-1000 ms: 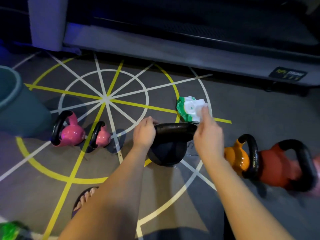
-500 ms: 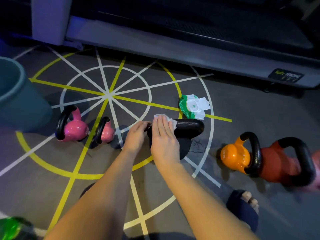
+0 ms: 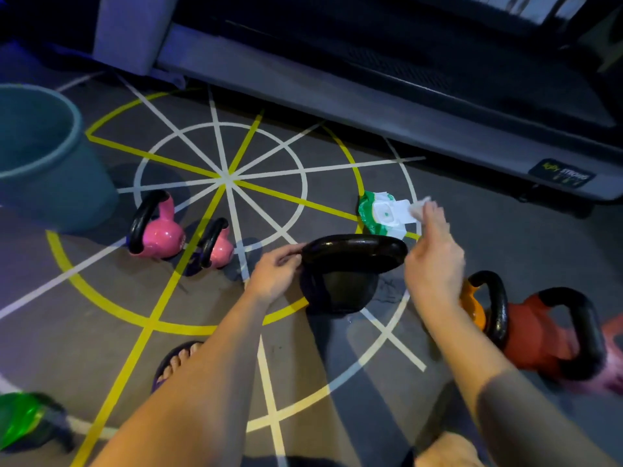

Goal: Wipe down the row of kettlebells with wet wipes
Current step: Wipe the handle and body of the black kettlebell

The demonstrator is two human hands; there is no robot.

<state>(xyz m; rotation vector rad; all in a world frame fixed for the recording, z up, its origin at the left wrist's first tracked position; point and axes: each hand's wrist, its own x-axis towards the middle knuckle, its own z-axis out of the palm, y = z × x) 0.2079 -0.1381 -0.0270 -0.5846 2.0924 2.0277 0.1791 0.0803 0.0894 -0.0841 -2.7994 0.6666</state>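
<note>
A black kettlebell (image 3: 340, 284) stands mid-floor in a row. My left hand (image 3: 274, 274) grips the left end of its handle. Just off the handle's right end, my right hand (image 3: 435, 261) is raised and pinches a crumpled white wet wipe (image 3: 419, 205) at its fingertips. Behind the kettlebell lies a green and white wipes pack (image 3: 382, 215) with its lid flipped up. Two pink kettlebells (image 3: 158, 232) (image 3: 219, 246) sit to the left. An orange one (image 3: 478, 306) and a red one (image 3: 553, 335) sit to the right.
A teal bucket (image 3: 43, 163) stands at far left. A treadmill base (image 3: 387, 106) runs along the back. Something green (image 3: 20, 419) lies at the bottom left corner. My sandalled foot (image 3: 175, 360) is planted on the floor with white and yellow line markings.
My right hand has swept the wipe from the left end of the black handle to its right end and lifted off. My left hand has kept hold of the handle.
</note>
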